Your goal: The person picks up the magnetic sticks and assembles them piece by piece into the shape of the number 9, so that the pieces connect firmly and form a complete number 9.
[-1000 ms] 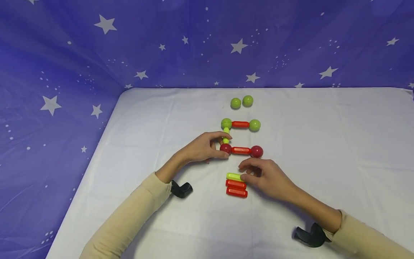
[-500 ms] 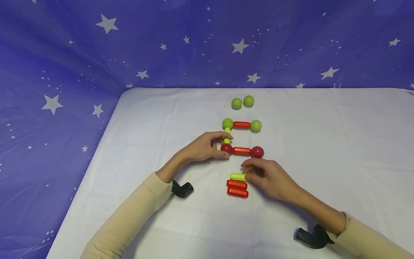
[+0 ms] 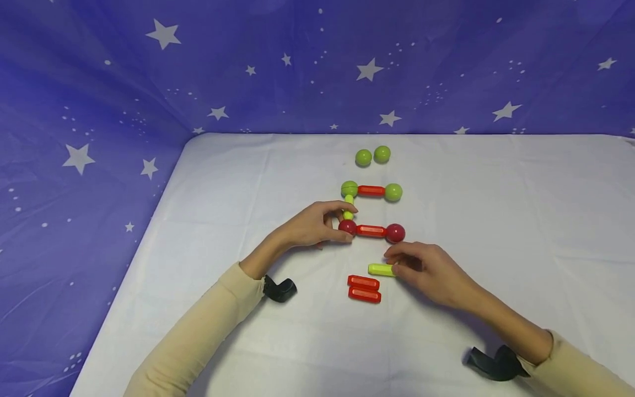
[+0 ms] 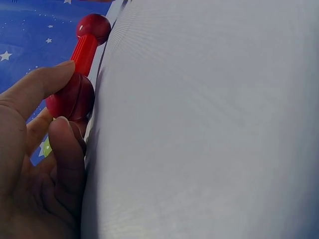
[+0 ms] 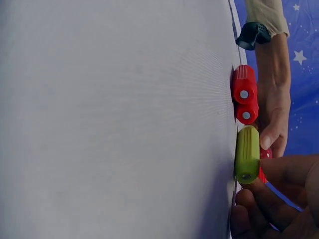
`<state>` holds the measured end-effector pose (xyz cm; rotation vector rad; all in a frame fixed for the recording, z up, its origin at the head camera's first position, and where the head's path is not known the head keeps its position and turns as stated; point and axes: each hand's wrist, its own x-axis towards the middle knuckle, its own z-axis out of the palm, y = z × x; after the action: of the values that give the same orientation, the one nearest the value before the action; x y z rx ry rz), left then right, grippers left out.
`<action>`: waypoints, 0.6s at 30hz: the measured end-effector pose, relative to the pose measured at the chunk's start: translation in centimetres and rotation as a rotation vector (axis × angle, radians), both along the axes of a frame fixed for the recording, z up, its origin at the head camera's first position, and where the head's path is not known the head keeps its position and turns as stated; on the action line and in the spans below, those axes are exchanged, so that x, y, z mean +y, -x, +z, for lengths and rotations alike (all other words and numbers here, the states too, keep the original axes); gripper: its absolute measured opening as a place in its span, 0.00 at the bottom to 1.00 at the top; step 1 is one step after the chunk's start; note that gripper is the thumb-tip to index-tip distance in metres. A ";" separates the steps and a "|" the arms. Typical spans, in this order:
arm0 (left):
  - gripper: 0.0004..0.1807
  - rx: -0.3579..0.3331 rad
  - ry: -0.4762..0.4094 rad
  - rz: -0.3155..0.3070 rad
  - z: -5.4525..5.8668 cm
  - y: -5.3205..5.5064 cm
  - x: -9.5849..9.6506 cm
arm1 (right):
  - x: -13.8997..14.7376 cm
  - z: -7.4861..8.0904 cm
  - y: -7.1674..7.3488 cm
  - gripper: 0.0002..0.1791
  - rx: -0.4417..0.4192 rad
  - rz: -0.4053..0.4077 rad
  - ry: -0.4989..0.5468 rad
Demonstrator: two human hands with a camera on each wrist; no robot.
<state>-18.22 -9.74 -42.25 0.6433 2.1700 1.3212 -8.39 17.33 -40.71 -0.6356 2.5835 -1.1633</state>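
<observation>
My left hand (image 3: 315, 225) grips the left red ball (image 3: 347, 227) between thumb and fingers, as the left wrist view also shows. From that ball a red rod (image 3: 371, 231) runs right to a second red ball (image 3: 395, 232). A yellow-green rod (image 3: 349, 208), partly behind my fingers, links it up to a green ball (image 3: 349, 188); another red rod (image 3: 371, 191) joins that to a further green ball (image 3: 393, 192). My right hand (image 3: 431, 273) pinches the right end of a loose yellow-green magnetic rod (image 5: 247, 154), lying flat near the tabletop.
Two loose red rods (image 3: 364, 289) lie side by side, left of and below the pinched rod. Two loose green balls (image 3: 372, 156) sit near the back of the white-covered table (image 3: 496, 220). A blue star-patterned curtain (image 3: 317, 66) hangs behind and to the left.
My right hand has slid the yellow-green rod rightward, away from the two red rods it lay against. My left hand stays on the red ball.
</observation>
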 end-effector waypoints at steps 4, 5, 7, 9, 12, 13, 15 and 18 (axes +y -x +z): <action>0.29 0.004 -0.001 -0.001 0.0 0.0 0.0 | -0.2 -0.3 0.0 0.15 0.031 0.027 -0.008; 0.29 0.002 -0.002 -0.002 0.0 0.0 -0.1 | -0.3 -0.4 0.0 0.16 0.045 0.036 -0.014; 0.29 0.003 -0.003 -0.005 0.0 0.0 -0.1 | -0.5 -0.5 -0.1 0.16 0.073 0.048 -0.029; 0.29 0.004 -0.003 -0.007 0.1 0.0 0.0 | -0.6 -0.6 -0.1 0.16 0.088 0.052 -0.045; 0.29 0.005 -0.002 -0.006 0.1 -0.1 0.0 | -0.6 -0.5 -0.2 0.16 0.094 0.054 -0.060; 0.29 0.005 -0.002 -0.006 0.1 -0.1 0.0 | -0.6 -0.5 -0.2 0.16 0.094 0.054 -0.063; 0.29 0.001 -0.004 -0.006 0.1 -0.1 0.0 | -0.6 -0.5 -0.2 0.16 0.090 0.053 -0.069; 0.29 -0.002 -0.006 -0.006 0.2 -0.1 -0.1 | -0.6 -0.4 -0.2 0.16 0.090 0.047 -0.072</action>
<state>-18.12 -9.81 -42.07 0.6497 2.1619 1.3247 -8.20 16.77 -41.12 -0.7449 2.6554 -1.0456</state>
